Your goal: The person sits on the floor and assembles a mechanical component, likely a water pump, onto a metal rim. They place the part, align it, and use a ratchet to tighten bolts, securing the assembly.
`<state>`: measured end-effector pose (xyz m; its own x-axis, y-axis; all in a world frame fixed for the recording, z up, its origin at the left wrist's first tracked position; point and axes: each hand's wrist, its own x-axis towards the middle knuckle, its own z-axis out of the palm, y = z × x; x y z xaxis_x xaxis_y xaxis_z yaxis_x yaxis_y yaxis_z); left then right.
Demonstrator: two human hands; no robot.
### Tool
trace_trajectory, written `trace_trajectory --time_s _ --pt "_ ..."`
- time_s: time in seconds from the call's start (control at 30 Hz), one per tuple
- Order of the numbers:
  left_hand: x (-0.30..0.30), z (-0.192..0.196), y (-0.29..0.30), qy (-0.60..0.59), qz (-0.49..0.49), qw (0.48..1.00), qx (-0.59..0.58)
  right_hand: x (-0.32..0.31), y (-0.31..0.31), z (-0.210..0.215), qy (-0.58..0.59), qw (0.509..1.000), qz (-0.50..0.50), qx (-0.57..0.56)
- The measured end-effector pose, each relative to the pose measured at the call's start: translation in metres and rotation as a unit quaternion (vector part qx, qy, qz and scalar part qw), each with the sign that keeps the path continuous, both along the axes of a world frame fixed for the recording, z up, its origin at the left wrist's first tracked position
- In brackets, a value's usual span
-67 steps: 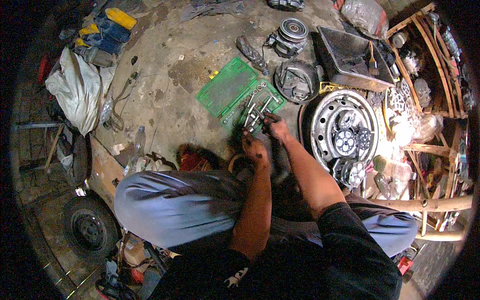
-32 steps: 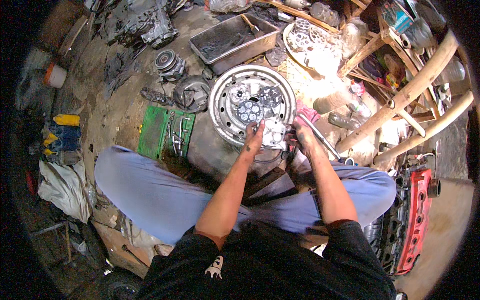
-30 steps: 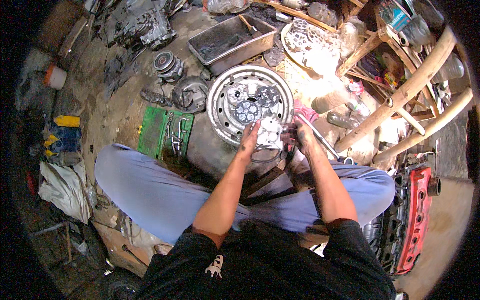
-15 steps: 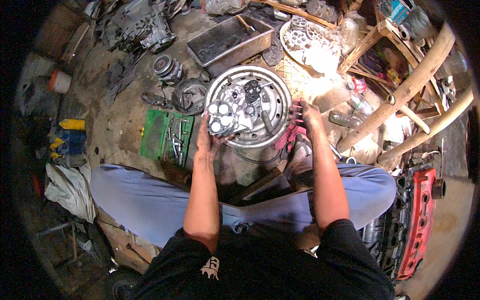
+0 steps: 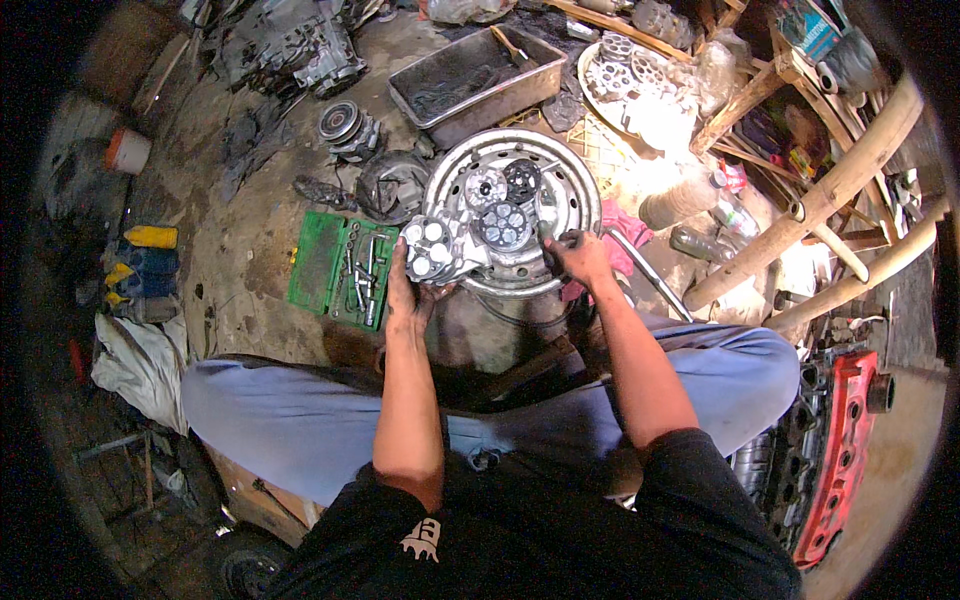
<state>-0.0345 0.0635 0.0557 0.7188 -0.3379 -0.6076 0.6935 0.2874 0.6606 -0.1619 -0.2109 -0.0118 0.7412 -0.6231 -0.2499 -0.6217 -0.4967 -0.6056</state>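
Right now my left hand (image 5: 405, 297) cups a pale metal casting with round bores (image 5: 432, 250), fingers curled under its near edge, at the nine o'clock rim of the steel wheel rim (image 5: 575, 180) lying flat on the floor. My right hand (image 5: 578, 255) sits at the rim's four o'clock edge, fingers closed around a small dark part (image 5: 549, 255) I can't make out. Inside the wheel lie two round perforated discs (image 5: 500, 222). At nine o'clock from the casting an open green socket case (image 5: 340, 265) lies just beside it. At twelve o'clock stands a grimy metal tray (image 5: 470, 75). A pink rag (image 5: 625, 235) lies past my right hand.
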Motion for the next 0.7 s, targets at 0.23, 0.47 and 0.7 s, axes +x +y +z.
trace_trajectory --time_s 0.23,0.47,0.7 --pt "0.002 0.0 0.015 0.014 0.026 1.0 -0.009 0.013 0.005 -0.007 0.058 0.996 -0.045 -0.047" --pt "0.004 -0.007 0.022 -0.003 0.019 0.999 -0.042 0.023 0.023 0.021 0.032 0.969 -0.09 -0.23" --pt "0.006 -0.007 0.023 -0.003 0.043 0.999 -0.002 0.043 0.047 0.018 0.084 0.928 -0.11 -0.345"
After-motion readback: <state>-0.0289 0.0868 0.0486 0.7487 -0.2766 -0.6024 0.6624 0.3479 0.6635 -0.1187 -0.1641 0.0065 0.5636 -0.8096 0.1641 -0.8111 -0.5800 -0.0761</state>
